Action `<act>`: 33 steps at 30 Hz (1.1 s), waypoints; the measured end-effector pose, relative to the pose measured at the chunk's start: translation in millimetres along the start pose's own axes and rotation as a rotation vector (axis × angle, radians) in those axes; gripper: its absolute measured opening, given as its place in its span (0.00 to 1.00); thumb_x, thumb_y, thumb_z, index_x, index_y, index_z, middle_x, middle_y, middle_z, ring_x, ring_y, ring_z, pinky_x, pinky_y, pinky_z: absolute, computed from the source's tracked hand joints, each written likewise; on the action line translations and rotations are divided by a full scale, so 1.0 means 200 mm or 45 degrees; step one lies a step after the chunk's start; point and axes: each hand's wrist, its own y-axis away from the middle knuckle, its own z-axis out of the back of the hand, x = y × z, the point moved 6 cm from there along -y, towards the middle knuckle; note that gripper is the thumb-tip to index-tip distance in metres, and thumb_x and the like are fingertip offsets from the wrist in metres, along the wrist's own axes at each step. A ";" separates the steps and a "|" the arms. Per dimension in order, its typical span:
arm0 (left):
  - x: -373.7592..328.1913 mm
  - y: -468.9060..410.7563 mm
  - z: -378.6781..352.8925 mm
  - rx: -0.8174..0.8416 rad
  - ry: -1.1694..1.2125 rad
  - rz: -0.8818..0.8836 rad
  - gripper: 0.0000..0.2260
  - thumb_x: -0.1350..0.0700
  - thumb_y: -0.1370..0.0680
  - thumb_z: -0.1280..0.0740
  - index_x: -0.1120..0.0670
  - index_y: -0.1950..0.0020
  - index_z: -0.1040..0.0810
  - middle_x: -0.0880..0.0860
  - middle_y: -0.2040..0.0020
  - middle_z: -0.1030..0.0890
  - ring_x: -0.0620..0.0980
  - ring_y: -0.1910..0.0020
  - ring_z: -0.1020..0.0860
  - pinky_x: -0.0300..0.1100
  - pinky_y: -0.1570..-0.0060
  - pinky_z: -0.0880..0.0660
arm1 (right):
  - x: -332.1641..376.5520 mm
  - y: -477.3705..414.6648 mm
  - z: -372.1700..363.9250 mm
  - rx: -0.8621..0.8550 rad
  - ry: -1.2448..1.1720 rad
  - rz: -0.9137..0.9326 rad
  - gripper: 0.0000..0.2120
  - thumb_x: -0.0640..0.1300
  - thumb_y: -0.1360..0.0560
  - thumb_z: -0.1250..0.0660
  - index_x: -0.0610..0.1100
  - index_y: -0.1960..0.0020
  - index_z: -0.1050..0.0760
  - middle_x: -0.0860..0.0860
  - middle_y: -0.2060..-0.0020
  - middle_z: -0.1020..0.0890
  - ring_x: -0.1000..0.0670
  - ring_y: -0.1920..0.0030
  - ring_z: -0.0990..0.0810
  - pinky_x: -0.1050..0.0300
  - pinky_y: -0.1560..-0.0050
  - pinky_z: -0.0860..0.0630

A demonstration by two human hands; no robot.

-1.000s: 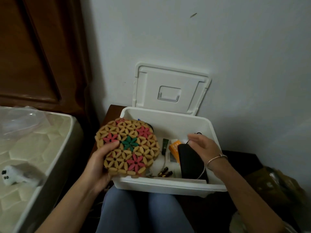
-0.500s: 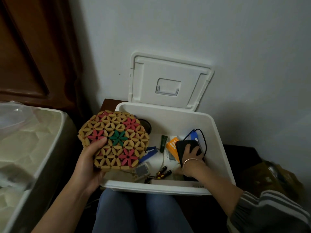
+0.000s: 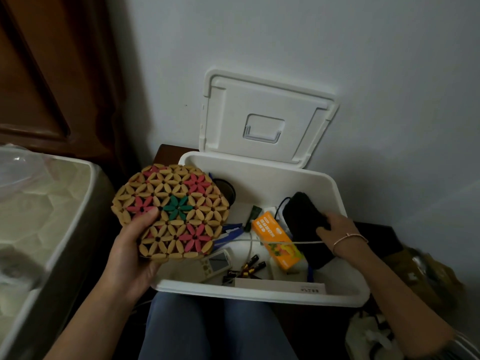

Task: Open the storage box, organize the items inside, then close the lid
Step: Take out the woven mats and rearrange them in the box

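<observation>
Now right grip [image 3: 337, 229] around black pouch [image 3: 301, 214], higher than before; left grip [image 3: 130, 253] unchanged around trivet [image 3: 171, 211].

One white storage box [image 3: 259, 292], one flowered trivet [image 3: 176, 211], one orange carton [image 3: 278, 240], one black pouch [image 3: 301, 216], one remote [image 3: 218, 263], roughly three batteries [image 3: 253, 266] by its near edge.
</observation>
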 end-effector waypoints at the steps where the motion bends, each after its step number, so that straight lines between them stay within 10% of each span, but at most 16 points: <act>1: 0.00 0.00 0.00 0.000 0.001 0.000 0.20 0.54 0.27 0.35 0.53 0.35 0.25 0.59 0.40 0.18 0.59 0.44 0.18 0.53 0.54 0.18 | 0.01 0.00 0.02 -0.021 -0.021 0.046 0.16 0.38 0.26 0.36 0.37 0.38 0.27 0.38 0.46 0.21 0.40 0.46 0.23 0.56 0.49 0.29; 22: 0.00 0.02 0.00 -0.061 -0.029 -0.011 0.18 0.55 0.27 0.35 0.51 0.37 0.25 0.58 0.43 0.17 0.57 0.47 0.17 0.50 0.59 0.18 | 0.23 -0.31 -0.11 0.228 -0.319 0.314 0.17 0.30 0.26 0.35 0.39 0.38 0.25 0.43 0.42 0.20 0.45 0.40 0.23 0.52 0.34 0.30; 29: 0.00 0.03 -0.01 -0.046 -0.038 -0.019 0.20 0.55 0.29 0.35 0.51 0.37 0.25 0.58 0.43 0.17 0.57 0.47 0.17 0.51 0.59 0.18 | 0.21 -0.29 -0.03 -0.138 0.013 0.543 0.11 0.34 0.23 0.38 0.34 0.41 0.24 0.39 0.43 0.21 0.41 0.42 0.24 0.58 0.39 0.34; 33: -0.01 0.02 -0.01 -0.046 -0.031 -0.037 0.21 0.55 0.29 0.35 0.51 0.35 0.26 0.57 0.42 0.17 0.57 0.47 0.17 0.51 0.59 0.18 | 0.15 -0.13 0.00 0.062 0.234 0.696 0.04 0.37 0.24 0.35 0.40 0.52 0.22 0.43 0.53 0.19 0.46 0.51 0.21 0.61 0.47 0.29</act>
